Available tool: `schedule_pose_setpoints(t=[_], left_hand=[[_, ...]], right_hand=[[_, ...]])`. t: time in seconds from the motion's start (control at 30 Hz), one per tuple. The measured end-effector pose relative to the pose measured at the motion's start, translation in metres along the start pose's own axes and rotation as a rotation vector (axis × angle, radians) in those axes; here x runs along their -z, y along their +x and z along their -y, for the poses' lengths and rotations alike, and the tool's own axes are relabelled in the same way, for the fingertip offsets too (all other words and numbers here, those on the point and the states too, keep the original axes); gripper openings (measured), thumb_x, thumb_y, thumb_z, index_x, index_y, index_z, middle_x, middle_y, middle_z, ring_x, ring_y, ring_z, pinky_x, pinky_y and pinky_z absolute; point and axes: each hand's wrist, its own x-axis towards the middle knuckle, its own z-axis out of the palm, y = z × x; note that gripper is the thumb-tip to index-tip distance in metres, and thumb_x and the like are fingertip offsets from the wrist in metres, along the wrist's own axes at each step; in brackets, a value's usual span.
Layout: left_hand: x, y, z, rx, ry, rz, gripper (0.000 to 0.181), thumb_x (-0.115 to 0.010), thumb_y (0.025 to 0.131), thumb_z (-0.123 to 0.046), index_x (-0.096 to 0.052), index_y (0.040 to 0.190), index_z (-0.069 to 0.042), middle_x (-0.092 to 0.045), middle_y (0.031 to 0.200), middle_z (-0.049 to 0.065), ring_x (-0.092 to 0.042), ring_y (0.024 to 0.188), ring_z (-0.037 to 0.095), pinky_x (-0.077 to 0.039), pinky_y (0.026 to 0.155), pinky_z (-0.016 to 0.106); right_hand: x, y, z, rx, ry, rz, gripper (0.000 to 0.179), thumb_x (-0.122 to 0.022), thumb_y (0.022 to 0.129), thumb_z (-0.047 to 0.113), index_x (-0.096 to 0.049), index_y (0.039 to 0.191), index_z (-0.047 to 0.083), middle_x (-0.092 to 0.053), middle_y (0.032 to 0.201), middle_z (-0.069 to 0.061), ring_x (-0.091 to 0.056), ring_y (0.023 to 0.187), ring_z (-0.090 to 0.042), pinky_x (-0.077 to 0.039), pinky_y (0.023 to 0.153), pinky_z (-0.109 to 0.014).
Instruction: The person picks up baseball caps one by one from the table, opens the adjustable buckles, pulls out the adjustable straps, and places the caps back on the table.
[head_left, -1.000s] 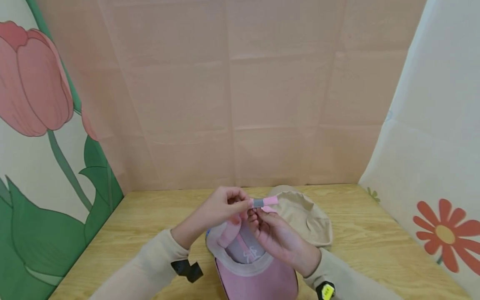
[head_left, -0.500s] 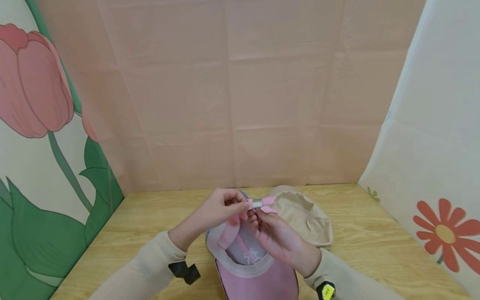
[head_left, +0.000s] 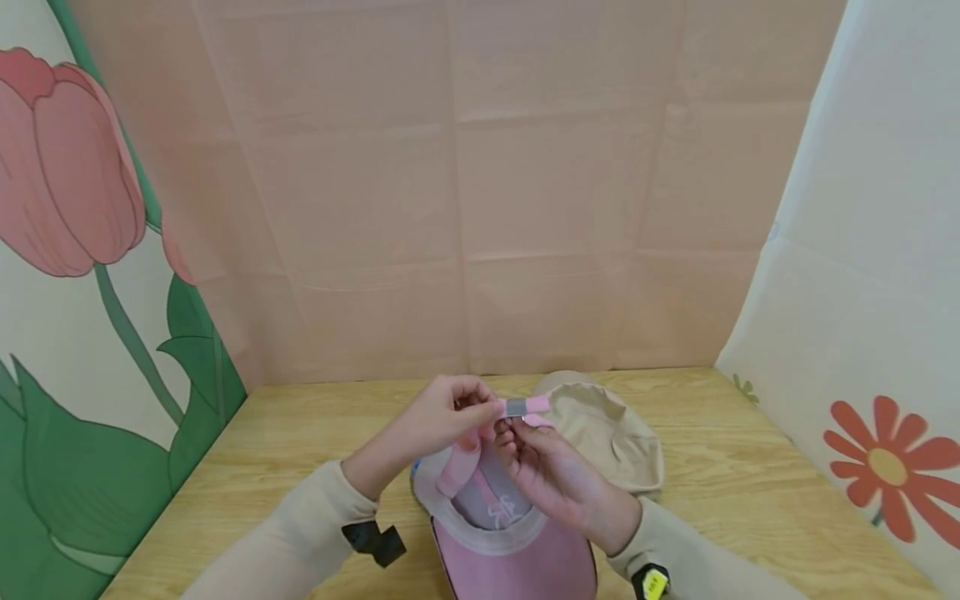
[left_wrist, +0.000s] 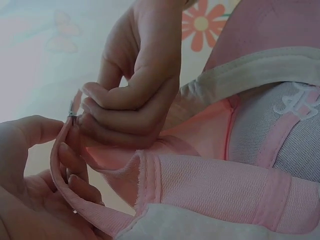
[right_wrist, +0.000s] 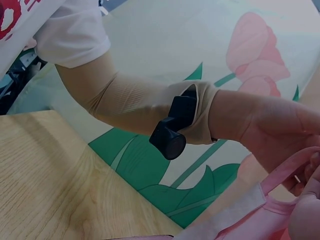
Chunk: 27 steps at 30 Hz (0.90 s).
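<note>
We see the left grip [head_left: 435, 421] pinching the pink strap [head_left: 537, 404] beside its metal buckle [head_left: 515, 407]; the right grip [head_left: 562, 479], partly hidden, seems to pinch the buckle. The upturned pink cap [head_left: 517, 562] lies beneath them, a beige hat [head_left: 611, 433] beyond, on the tabletop [head_left: 750, 500].

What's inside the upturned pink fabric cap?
Grey mesh lining, a white stitched motif, pink seam tape and a pale sweatband by the pink brim. In the head view, the right grip covers the interior's right side; whatever lies beneath can't be seen there.
</note>
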Motion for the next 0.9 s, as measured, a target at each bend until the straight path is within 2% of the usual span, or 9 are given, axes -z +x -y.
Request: schedule_pose_setpoints(t=[0.37, 0.53, 0.9], left_hand=[[-0.0029, 0.0007, 0.0004, -0.021, 0.009, -0.003, 0.019, -0.060, 0.096, -0.018, -0.064, 0.091, 0.000, -0.065, 0.081, 0.024, -0.058, 0.062, 0.015, -0.048, 0.050, 0.025], [-0.0027, -0.0006, 0.0010, -0.006, 0.007, -0.004, 0.018, -0.061, 0.096, -0.018, -0.065, 0.091, -0.002, -0.066, 0.082, 0.025, -0.057, 0.063, 0.018, -0.045, 0.050, 0.023], [0.0004, -0.0027, 0.0076, -0.014, -0.018, -0.009, 0.026, -0.063, 0.095, -0.024, -0.064, 0.089, 0.001, -0.066, 0.083, 0.025, -0.053, 0.061, 0.016, -0.042, 0.050, 0.022]], right_hand=[[0.0008, -0.0017, 0.0002, -0.010, -0.011, -0.006, 0.032, -0.035, 0.106, 0.011, -0.066, 0.108, 0.004, -0.061, 0.100, 0.000, -0.056, 0.091, -0.006, -0.046, 0.081, -0.013], [0.0014, -0.0018, 0.0000, -0.012, -0.007, -0.004, 0.030, -0.036, 0.105, 0.010, -0.065, 0.108, 0.004, -0.060, 0.101, -0.001, -0.056, 0.092, -0.006, -0.046, 0.082, -0.013], [0.0012, -0.0010, -0.0008, -0.001, 0.007, -0.009, 0.028, -0.036, 0.105, 0.009, -0.064, 0.107, 0.004, -0.059, 0.102, -0.002, -0.055, 0.092, -0.007, -0.046, 0.082, -0.013]])
